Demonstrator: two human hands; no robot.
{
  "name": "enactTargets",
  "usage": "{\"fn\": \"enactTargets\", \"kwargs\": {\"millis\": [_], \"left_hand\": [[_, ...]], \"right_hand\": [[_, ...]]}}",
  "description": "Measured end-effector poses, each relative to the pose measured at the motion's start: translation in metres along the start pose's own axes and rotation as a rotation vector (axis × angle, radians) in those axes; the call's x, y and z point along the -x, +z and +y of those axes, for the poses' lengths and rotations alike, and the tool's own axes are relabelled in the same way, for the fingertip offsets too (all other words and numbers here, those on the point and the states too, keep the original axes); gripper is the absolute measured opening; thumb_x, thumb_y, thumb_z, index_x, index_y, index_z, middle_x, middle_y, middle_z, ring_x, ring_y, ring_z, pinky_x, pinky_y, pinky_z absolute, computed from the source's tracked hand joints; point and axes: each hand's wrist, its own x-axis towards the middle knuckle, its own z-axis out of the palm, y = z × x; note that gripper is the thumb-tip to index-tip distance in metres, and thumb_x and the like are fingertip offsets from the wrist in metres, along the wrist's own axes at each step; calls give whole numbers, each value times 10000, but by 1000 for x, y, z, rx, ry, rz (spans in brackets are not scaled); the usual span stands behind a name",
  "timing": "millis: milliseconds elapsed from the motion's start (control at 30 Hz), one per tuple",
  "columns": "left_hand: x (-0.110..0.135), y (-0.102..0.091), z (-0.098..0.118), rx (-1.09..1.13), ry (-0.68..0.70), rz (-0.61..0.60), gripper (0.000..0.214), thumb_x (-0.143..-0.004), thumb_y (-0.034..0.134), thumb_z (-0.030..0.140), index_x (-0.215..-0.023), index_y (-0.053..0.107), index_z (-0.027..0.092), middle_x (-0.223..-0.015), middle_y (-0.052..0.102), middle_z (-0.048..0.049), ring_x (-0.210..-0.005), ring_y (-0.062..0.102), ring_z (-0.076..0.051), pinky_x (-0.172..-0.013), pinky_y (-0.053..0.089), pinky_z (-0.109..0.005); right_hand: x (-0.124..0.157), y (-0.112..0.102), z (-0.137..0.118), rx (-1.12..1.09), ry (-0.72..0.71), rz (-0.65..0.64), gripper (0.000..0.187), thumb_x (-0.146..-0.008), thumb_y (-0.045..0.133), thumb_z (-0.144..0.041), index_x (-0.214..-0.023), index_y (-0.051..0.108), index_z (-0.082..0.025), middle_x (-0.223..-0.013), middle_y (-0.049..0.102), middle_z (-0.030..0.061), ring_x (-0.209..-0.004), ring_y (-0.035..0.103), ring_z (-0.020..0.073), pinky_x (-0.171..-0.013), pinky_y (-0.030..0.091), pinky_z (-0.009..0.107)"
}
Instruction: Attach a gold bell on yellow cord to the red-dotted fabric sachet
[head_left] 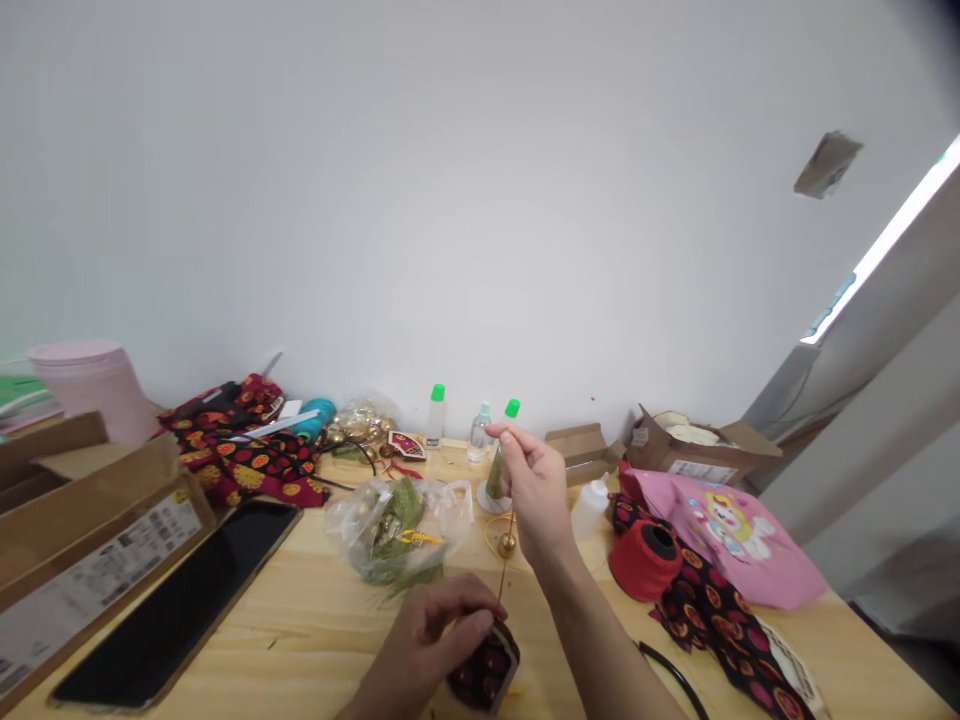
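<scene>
L hand point(442, 630), near ctr, pinching dark patterned pc point(480, 675) over surface point(315, 610). R hand point(538, 490), farther & slightly right, closed on thin red cord point(502, 585), which runs straight btwn hands. Gold ball point(507, 546) by cord; can't tell if threaded. Clear bag point(346, 525) left, red spool point(637, 570) right.

A taut cord point(502, 580) obstructs; tabletop point(300, 600) beside phone point(180, 605) passable.

No readable text; carton label point(101, 587) illegible
</scene>
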Motion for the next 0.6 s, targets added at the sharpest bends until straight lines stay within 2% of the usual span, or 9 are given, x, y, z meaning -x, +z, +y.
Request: {"fn": "enactTargets", "kwargs": {"millis": [100, 167, 267, 367, 433, 600], "left_hand": [[2, 3, -6, -1, -78, 75, 190, -670, 605, 328, -753, 664, 167, -681, 633, -18, -659, 563, -137, -610, 432, -202], [4, 2, -11, 42, -105, 126, 232, -621, 652, 311, -817, 658, 188, -723, 658, -18, -683, 584, -149, -617, 454, -209], [7, -4, -14, 3, -17, 205, 301, -560, 699, 288, -850, 658, 219, -784, 674, -19, -747, 602, -173, -678, 476, -236], [9, -10, -13, -141, 72, 223, 242, -563, 697, 293, -801, 675, 253, -855, 684, -21, -895, 584, -208, -794, 452, -276], [8, -13, -13, -254, 96, 201, 197, -589, 677, 309, -783, 680, 272, -870, 687, -18, -997, 539, -225, -849, 424, -300], [7, -19, -17, -515, 96, 210, 187, -653, 620, 340, -827, 670, 297, -939, 668, -17, -1031, 517, -232, -864, 416, -332]], "right_hand": [[3, -6, -6, 240, -214, 19, 251, -813, 394, -239, -872, 620, -146, -566, 534, -17, -498, 475, 97, -521, 381, 207], [5, -11, -6, 391, -406, 7, 249, -823, 366, -192, -880, 605, -150, -718, 603, 32, -643, 547, 130, -618, 413, 231], [9, -20, 6, 520, -582, -56, 249, -831, 336, -144, -913, 571, -144, -808, 610, 75, -770, 560, 154, -694, 421, 251], [14, -26, 22, 567, -632, -109, 239, -832, 332, -122, -926, 551, -137, -760, 599, 75, -732, 554, 148, -667, 428, 246], [17, -30, 28, 566, -633, -97, 237, -832, 331, -115, -924, 548, -134, -754, 597, 74, -721, 549, 146, -660, 426, 247], [19, -36, 14, 569, -577, -42, 238, -831, 339, -113, -904, 563, -143, -717, 594, 54, -669, 542, 149, -625, 404, 255]]}}
